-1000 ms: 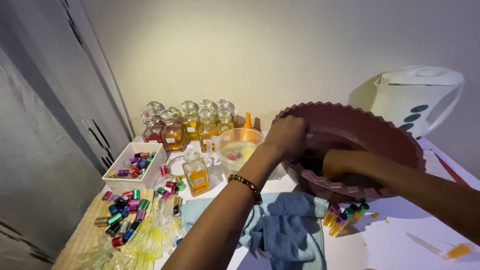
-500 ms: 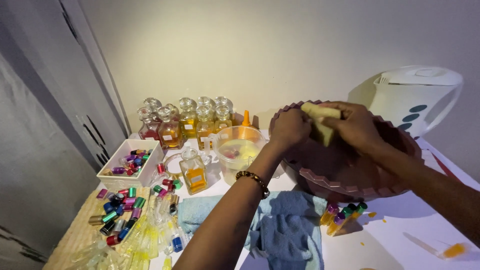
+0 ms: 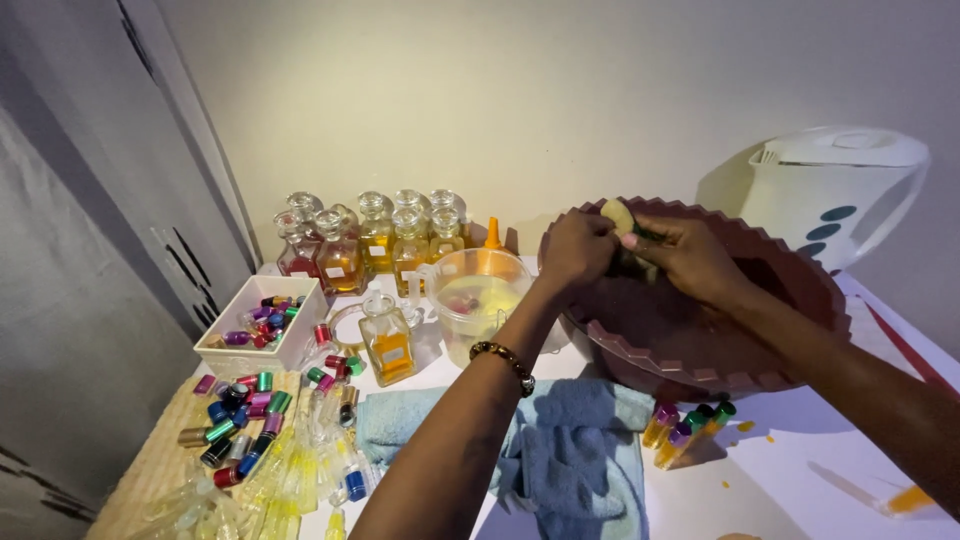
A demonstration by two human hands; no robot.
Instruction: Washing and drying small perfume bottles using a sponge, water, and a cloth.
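Both hands, left [image 3: 578,250] & right [image 3: 690,258], fingers pinching yellow sponge [image 3: 618,217] over maroon basin [image 3: 700,375]; prob. soft, light, wet-slippery, best gripped mid-body.

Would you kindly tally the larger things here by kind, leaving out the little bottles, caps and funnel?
Maroon basin: 1
White kettle: 1
Clear jug: 1
White box: 1
Blue towel: 1
Woven mat: 1
Yellow sponge: 1
Total: 7
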